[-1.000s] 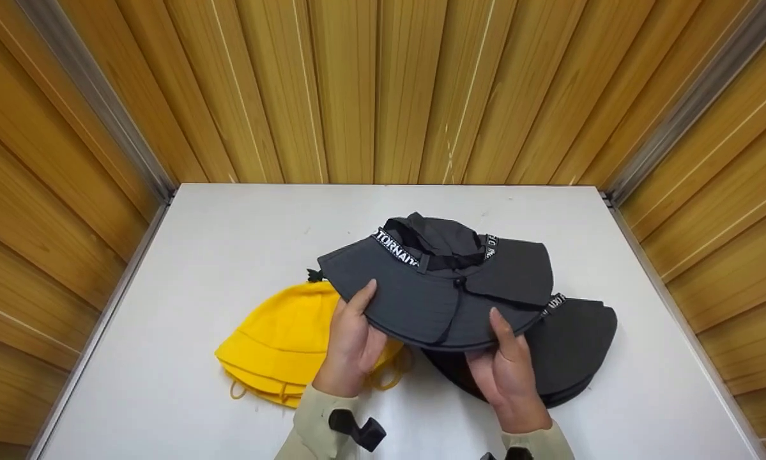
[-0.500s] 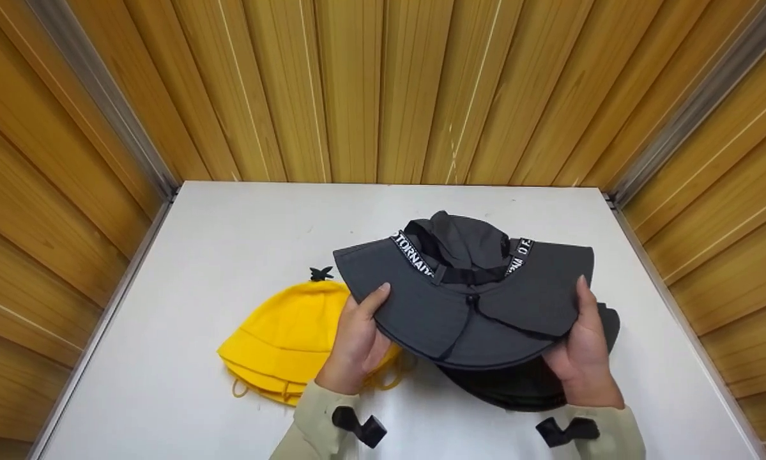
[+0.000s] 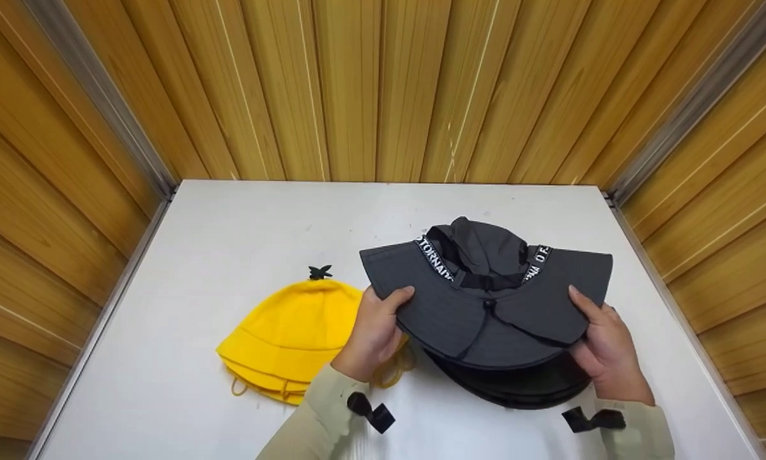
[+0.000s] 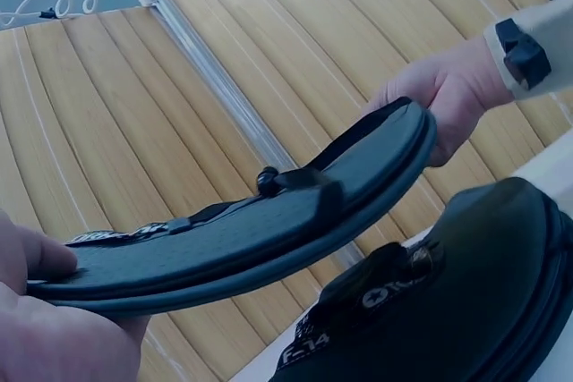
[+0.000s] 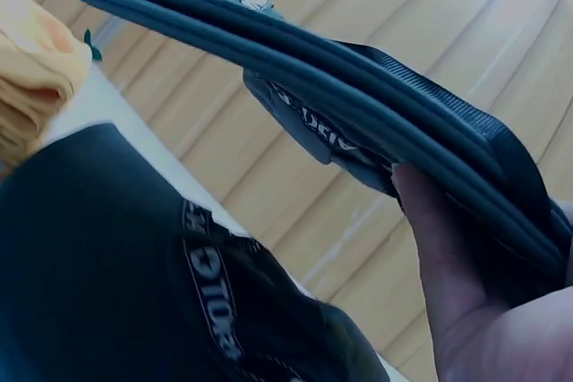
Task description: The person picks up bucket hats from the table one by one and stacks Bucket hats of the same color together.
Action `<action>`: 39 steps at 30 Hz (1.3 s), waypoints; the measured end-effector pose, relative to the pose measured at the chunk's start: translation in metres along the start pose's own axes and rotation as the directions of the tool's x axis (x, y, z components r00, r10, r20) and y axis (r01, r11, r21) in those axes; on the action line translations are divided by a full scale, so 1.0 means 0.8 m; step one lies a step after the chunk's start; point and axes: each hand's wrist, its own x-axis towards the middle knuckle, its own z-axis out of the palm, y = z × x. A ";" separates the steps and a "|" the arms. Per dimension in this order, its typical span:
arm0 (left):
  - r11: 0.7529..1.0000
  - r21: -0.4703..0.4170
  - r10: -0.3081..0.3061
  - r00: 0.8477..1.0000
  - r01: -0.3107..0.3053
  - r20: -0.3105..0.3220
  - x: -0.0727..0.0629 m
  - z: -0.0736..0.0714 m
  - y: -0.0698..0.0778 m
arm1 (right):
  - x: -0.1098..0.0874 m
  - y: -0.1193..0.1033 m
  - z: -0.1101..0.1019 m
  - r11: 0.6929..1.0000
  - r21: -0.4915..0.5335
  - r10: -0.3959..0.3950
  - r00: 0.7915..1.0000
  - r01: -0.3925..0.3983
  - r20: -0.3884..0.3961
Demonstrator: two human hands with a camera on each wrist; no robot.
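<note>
A dark grey wide-brimmed sun hat [image 3: 523, 326] with a lettered band is held up, its crown facing the back wall. My left hand [image 3: 376, 332] grips the left side of the brim, thumb on top. On the opposite side, my right hand [image 3: 609, 348] pinches the brim the same way. In the left wrist view the held hat [image 4: 242, 239] shows a doubled brim edge and a cord with a black toggle. Beneath it on the table sits a second dark hat [image 3: 510, 388], mostly hidden in the head view; its lettered band shows in both wrist views.
Left of the dark hats lies a yellow bucket hat [image 3: 287, 326] with a green leaf on top and thin yellow cord loops. The white table [image 3: 165, 268] is enclosed by wood-patterned walls [image 3: 408, 89] with metal corner rails.
Both hands have carried the grey hat to the right, over the second dark hat. My right hand has shifted from the front of the brim to its right side.
</note>
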 end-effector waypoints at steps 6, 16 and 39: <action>0.973 0.218 0.071 0.997 -0.072 0.011 0.025 0.000 0.009 | 0.001 -0.009 -0.010 0.972 -0.229 -0.122 0.957 0.061 -0.264; 0.716 0.697 0.083 0.996 -0.044 -0.023 0.048 -0.004 0.015 | 0.001 -0.018 -0.029 0.779 -0.617 -0.289 0.810 -0.112 -0.511; -0.173 0.980 0.097 0.988 -0.102 0.120 0.052 -0.005 -0.018 | -0.010 0.020 -0.092 0.090 -0.914 -0.465 0.795 -0.395 -0.389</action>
